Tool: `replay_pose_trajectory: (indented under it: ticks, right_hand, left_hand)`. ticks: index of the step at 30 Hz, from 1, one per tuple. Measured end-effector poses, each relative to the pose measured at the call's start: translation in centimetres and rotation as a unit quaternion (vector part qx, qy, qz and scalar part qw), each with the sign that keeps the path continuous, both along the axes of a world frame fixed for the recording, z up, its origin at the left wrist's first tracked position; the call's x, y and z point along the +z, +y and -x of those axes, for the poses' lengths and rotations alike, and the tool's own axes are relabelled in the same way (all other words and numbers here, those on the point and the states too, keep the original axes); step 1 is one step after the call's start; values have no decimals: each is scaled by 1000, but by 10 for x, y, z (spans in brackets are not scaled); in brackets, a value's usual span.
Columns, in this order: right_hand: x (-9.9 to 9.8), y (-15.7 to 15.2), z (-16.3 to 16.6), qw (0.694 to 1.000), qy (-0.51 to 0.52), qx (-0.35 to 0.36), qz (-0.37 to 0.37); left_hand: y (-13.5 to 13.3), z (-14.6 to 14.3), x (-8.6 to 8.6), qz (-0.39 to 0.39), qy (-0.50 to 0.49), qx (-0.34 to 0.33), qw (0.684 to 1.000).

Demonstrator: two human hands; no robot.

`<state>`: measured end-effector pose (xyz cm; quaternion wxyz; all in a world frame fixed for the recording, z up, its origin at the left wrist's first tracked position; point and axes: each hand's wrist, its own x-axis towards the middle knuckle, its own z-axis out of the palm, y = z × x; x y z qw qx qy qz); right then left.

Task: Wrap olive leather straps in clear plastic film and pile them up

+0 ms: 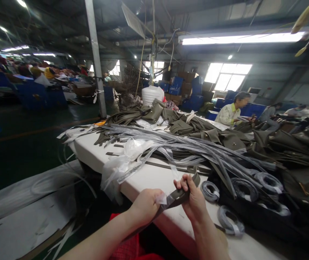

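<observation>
1. The left hand (146,206) and right hand (193,200) are both gripping one olive strap (177,196), holding it taut over the near edge of the white surface (149,177).
2. Clear plastic sleeves (170,146) and coiled straps (210,190) are crowding the right; open floor (21,151) is lying left.

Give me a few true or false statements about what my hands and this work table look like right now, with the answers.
1. Both hands grip one olive strap. True.
2. The left hand rests flat on the white table. False: it pinches the strap's end over the table edge.
3. Coiled grey rolls lie beside the right hand. True.
4. The plastic sleeves are stacked in a box. False: they sprawl loose across the table.
</observation>
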<state>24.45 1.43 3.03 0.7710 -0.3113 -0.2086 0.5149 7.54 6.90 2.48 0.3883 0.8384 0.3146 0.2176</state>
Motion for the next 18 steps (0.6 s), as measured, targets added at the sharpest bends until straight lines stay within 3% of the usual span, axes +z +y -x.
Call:
replay_pose_trajectory:
  ticks: [5,11,18]
  right_hand:
    - [-7,-3,19,998,0,42,54]
    - [-10,-8,8,995,75,40,44]
    - [-9,-11,-2,993,97,10,60]
  left_hand:
    - [-1,-11,5,23,-43,10,999]
    - [23,-2,-7,88,5,-13,996]
    - [48,16,-31,180,112,-134,968]
